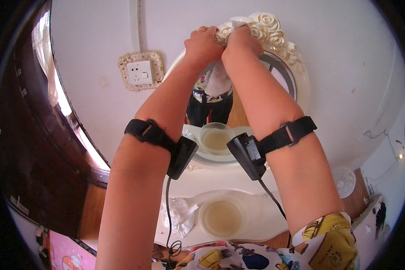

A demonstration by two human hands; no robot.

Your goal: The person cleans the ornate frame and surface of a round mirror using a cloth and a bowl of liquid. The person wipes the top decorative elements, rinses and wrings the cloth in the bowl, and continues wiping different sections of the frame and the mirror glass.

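Head view | left hand (204, 42) closed on the cream rose-carved top of the oval white mirror frame (274, 36) | right hand (240, 41) just beside it, gripping a crumpled white cloth (219, 80) pressed to the roses — cloth hangs down over the glass | round clear plastic bowl of cloudy liquid (221, 218) on the white tabletop (265, 216) below — mirrored in the glass.

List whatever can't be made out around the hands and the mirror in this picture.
- Head view: most of the mirror glass is hidden behind both forearms.
- How the right hand grips the white cloth is hidden by its own back.
- The left hand covers part of the rose frame.
- The bowl's contents: only a cloudy liquid shows.
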